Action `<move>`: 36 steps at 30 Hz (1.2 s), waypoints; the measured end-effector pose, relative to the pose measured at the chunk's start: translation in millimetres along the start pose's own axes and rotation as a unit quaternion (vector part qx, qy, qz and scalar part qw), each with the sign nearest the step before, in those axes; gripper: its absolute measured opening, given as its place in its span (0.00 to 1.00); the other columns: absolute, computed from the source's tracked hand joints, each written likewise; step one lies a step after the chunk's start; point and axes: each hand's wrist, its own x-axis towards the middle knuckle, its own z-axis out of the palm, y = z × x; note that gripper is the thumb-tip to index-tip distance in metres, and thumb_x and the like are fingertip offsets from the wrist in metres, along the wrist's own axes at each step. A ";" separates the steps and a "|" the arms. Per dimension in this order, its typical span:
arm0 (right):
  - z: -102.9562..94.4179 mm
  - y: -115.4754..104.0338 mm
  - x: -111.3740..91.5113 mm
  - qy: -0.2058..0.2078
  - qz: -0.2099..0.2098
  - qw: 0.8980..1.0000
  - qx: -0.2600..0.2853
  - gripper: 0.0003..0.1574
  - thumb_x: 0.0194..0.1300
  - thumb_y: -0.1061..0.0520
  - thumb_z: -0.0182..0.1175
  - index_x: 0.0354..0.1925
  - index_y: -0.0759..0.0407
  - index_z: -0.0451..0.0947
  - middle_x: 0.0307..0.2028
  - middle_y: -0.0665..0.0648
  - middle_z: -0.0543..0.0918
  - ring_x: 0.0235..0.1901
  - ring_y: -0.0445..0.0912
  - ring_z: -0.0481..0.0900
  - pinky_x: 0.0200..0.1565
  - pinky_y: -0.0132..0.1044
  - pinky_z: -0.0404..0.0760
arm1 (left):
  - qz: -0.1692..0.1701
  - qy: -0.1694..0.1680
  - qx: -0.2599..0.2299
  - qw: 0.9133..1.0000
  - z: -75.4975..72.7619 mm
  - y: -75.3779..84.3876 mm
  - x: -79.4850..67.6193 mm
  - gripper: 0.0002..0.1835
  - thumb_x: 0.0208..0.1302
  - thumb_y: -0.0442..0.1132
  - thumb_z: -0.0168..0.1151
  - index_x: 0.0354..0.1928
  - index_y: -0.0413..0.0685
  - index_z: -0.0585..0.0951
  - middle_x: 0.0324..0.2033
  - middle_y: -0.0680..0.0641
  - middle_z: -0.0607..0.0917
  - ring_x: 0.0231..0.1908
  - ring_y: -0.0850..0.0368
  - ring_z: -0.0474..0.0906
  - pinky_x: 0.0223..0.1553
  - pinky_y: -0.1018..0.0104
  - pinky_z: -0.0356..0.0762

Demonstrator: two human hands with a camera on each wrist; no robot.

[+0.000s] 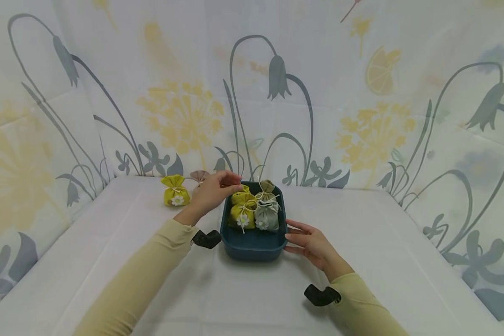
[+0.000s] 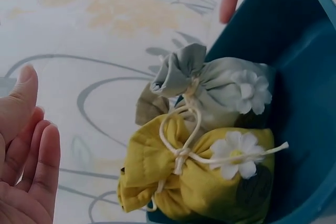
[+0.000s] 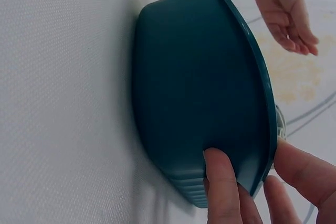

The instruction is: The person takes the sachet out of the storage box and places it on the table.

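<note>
In the head view, a dark blue-green bin [image 1: 252, 252] holds small drawstring pouches: a yellow pouch [image 1: 240, 215] with a white flower, another yellow behind it, a grey pouch [image 1: 267, 218] and an olive-brown pouch [image 1: 266, 189]. My left hand [image 1: 212, 189] hovers by the bin's far left rim. Its loosely bent fingers [image 2: 46, 161] hold nothing in the left wrist view. My right hand [image 1: 312, 245] touches the bin's right side. In the right wrist view its extended fingers [image 3: 219, 182] rest on the outer wall, with the thumb at the rim.
Left of the bin, a yellow pouch [image 1: 175, 191] with a white flower stands on the white-covered table [image 1: 252, 298]. A pinkish pouch [image 1: 199, 176] is partly hidden behind my left hand. A flower-printed cloth [image 1: 252, 93] hangs behind the table.
</note>
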 end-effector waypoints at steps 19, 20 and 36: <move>0.1 -0.5 1.4 0.000 -0.001 1.000 0.001 0.35 0.63 0.68 0.56 0.66 0.69 0.58 0.63 0.73 0.62 0.55 0.57 0.72 0.48 0.50 0.75 | 0.020 -0.066 0.001 0.998 39.4 4.1 20.3 0.17 0.61 0.39 0.63 0.49 0.37 0.78 0.40 0.46 0.82 0.42 0.53 0.78 0.43 0.62 0.76; 0.1 -0.6 1.4 0.000 -0.001 1.000 0.000 0.35 0.63 0.68 0.56 0.66 0.69 0.58 0.63 0.73 0.61 0.55 0.58 0.72 0.48 0.50 0.75 | 0.024 -0.069 0.007 0.997 41.2 3.7 21.1 0.17 0.61 0.39 0.64 0.49 0.37 0.78 0.41 0.45 0.82 0.42 0.53 0.78 0.43 0.62 0.75; -1.7 1.6 1.6 -0.006 -0.007 1.000 0.001 0.35 0.63 0.69 0.55 0.67 0.69 0.57 0.63 0.74 0.61 0.55 0.57 0.71 0.48 0.49 0.76 | 0.015 -0.114 0.099 0.988 60.2 0.9 30.6 0.18 0.52 0.36 0.71 0.46 0.42 0.81 0.43 0.45 0.81 0.44 0.52 0.76 0.46 0.62 0.74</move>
